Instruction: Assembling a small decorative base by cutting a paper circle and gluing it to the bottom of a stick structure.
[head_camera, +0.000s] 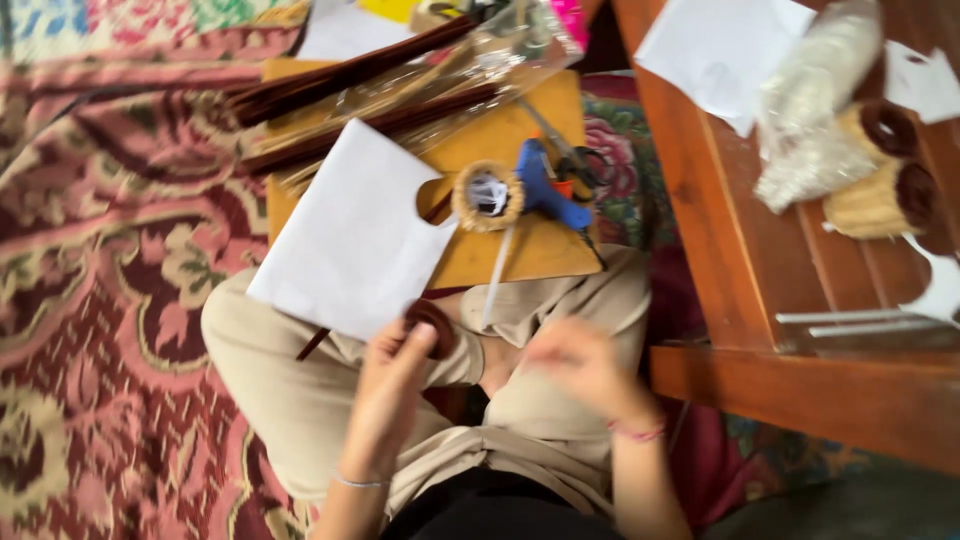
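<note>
Low in the frame's centre, the left hand pinches a dark brown disc over the lap, beside white paper. The right hand is blurred; I cannot tell its fingers' state.

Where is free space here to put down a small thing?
The wooden table has bare planks between the white paper and the glue sticks. The carpet left of the board is open. The board itself is crowded: white sheet, glue gun, brown sticks.
</note>
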